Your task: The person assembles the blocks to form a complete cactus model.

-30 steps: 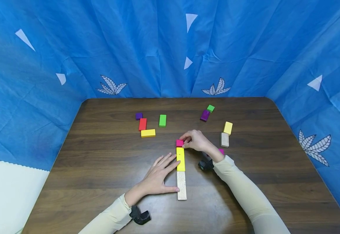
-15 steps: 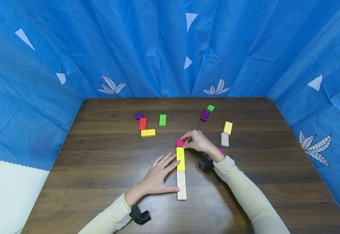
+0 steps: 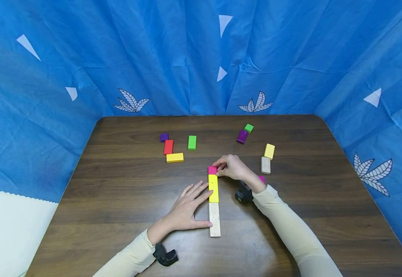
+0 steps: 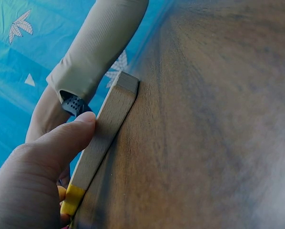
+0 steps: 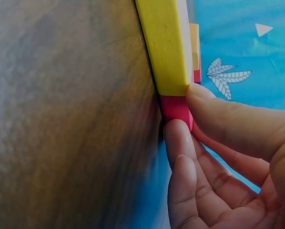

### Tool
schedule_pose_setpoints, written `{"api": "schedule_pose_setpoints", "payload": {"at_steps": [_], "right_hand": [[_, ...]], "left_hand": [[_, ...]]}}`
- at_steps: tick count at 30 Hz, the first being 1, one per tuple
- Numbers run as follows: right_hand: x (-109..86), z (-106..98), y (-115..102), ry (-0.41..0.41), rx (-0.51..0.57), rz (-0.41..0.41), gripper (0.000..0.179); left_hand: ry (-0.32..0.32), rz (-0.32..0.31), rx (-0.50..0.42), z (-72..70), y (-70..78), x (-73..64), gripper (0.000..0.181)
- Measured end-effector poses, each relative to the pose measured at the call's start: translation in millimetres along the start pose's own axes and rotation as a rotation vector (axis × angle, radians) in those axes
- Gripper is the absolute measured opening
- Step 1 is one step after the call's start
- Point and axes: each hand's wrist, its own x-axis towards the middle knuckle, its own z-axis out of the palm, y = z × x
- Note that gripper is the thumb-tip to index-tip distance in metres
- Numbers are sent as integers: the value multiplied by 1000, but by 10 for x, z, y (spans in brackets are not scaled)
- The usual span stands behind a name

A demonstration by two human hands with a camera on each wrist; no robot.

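Note:
Three blocks lie end to end in a straight row in the head view: a pink block (image 3: 212, 170) at the far end, a yellow block (image 3: 213, 184) in the middle and a long pale wooden block (image 3: 215, 219) nearest the person. My right hand (image 3: 233, 167) holds the pink block by its right side and far end; its thumb tip (image 5: 199, 90) sits at the pink-yellow joint. With fingers spread, my left hand (image 3: 186, 211) rests along the row's left side, a fingertip at the yellow block. Its thumb (image 4: 83, 126) touches the pale block.
On the back left lie a purple block (image 3: 164, 137), a red block (image 3: 168, 147), another yellow block (image 3: 175, 157) and a green block (image 3: 192, 142). Several more blocks lie right of the row, including a pale one (image 3: 265, 165). A blue curtain (image 3: 201, 57) surrounds the table.

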Motion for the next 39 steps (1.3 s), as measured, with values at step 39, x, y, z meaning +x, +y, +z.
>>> {"api": "schedule_pose_setpoints", "payload": {"at_steps": [39], "right_hand": [[-1095,-625,495,340,30,224,40]], "left_hand": [[37,25,3,-1,5,-5,95]]}}
